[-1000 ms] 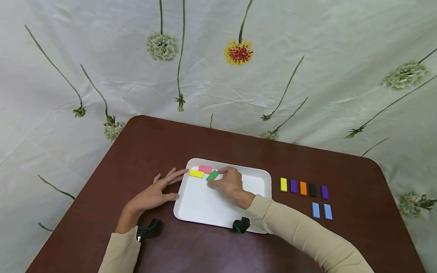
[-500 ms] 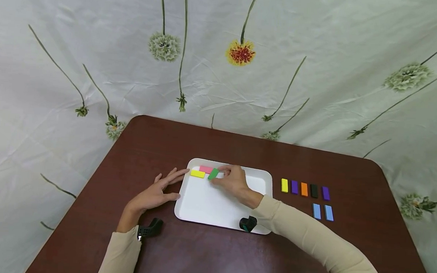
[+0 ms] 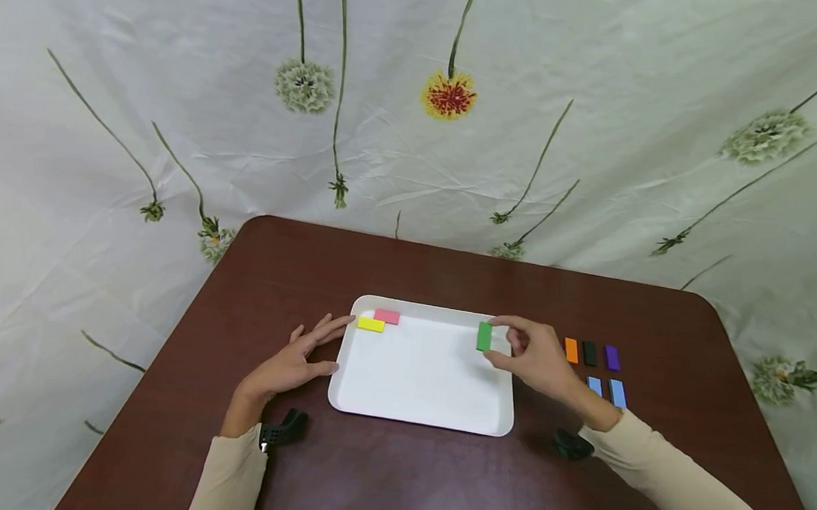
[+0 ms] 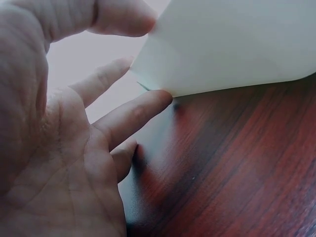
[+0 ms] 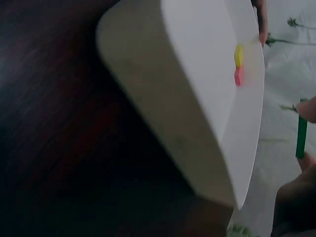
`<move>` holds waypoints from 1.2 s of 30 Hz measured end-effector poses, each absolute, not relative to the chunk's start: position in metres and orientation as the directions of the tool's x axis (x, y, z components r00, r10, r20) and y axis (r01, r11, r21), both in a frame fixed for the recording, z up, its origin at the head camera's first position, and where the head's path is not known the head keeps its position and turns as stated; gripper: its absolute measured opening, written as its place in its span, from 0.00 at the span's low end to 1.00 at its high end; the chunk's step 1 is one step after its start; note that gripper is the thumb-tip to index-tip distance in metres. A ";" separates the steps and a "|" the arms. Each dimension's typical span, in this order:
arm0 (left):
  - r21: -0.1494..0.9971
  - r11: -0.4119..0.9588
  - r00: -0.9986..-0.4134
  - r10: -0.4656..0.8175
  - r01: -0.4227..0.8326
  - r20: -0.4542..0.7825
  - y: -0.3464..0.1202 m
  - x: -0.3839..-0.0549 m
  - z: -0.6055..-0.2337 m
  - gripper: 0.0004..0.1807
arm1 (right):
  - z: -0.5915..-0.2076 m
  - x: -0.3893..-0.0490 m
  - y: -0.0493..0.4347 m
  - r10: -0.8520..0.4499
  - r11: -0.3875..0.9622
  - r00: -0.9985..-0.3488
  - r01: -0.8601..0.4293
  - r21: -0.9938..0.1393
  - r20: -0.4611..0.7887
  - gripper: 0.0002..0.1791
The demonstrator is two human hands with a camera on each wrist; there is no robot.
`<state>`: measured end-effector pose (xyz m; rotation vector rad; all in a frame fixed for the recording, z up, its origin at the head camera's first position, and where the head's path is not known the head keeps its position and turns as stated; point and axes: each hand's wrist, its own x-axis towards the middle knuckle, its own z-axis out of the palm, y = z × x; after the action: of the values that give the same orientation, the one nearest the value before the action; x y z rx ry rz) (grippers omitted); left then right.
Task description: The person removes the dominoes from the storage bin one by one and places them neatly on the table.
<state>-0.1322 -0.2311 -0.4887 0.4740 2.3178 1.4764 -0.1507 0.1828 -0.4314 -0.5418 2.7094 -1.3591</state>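
Observation:
A green rectangular block (image 3: 484,336) is pinched by its ends between the thumb and finger of my right hand (image 3: 540,361), over the right end of a white tray (image 3: 418,375). In the right wrist view the green block (image 5: 301,129) shows edge-on, raised beyond the tray wall (image 5: 168,98). My left hand (image 3: 290,367) rests at the tray's left side, fingers spread, with fingertips at the rim. In the left wrist view its fingers (image 4: 140,116) touch the tray's outer wall (image 4: 222,49). Inside the tray's far left corner lie a yellow block (image 3: 371,325) and a pink block (image 3: 387,316).
Right of the tray, on the brown table (image 3: 387,472), lie an orange block (image 3: 571,351), a black block (image 3: 590,354), a purple block (image 3: 612,358) and two light blue blocks (image 3: 617,393). My right hand hides part of this group. A floral cloth (image 3: 413,135) hangs behind.
The green block has left the spot beside the pink block, carried rightward and turned more upright in my right hand. My left hand stays at the tray's left side.

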 end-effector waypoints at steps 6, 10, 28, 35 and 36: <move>0.910 0.402 -0.876 0.469 0.099 -0.112 -0.232 -0.133 -0.488 0.41 | -0.436 -0.132 0.254 -0.284 0.632 -0.956 -0.248 -0.734 0.079 0.20; 0.909 0.402 -0.876 0.471 0.106 -0.106 -0.232 -0.133 -0.489 0.40 | -0.440 -0.121 0.283 -0.239 0.745 -0.971 -0.188 -0.640 0.007 0.20; 0.906 0.412 -0.886 0.449 0.093 -0.113 -0.230 -0.131 -0.488 0.41 | -0.456 -0.114 0.313 -0.273 0.830 -0.956 -0.179 -0.529 -0.105 0.22; 0.911 0.401 -0.885 0.453 0.093 -0.109 -0.229 -0.132 -0.486 0.41 | -0.458 -0.114 0.314 -0.282 0.840 -0.951 -0.182 -0.511 -0.126 0.23; 0.911 0.402 -0.884 0.454 0.094 -0.109 -0.229 -0.132 -0.486 0.41 | -0.459 -0.114 0.314 -0.282 0.841 -0.951 -0.181 -0.510 -0.126 0.23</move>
<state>-0.1319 -0.2291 -0.4859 0.4743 2.3237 1.4775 -0.1138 0.3143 -0.4586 -0.3592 2.8229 -0.7538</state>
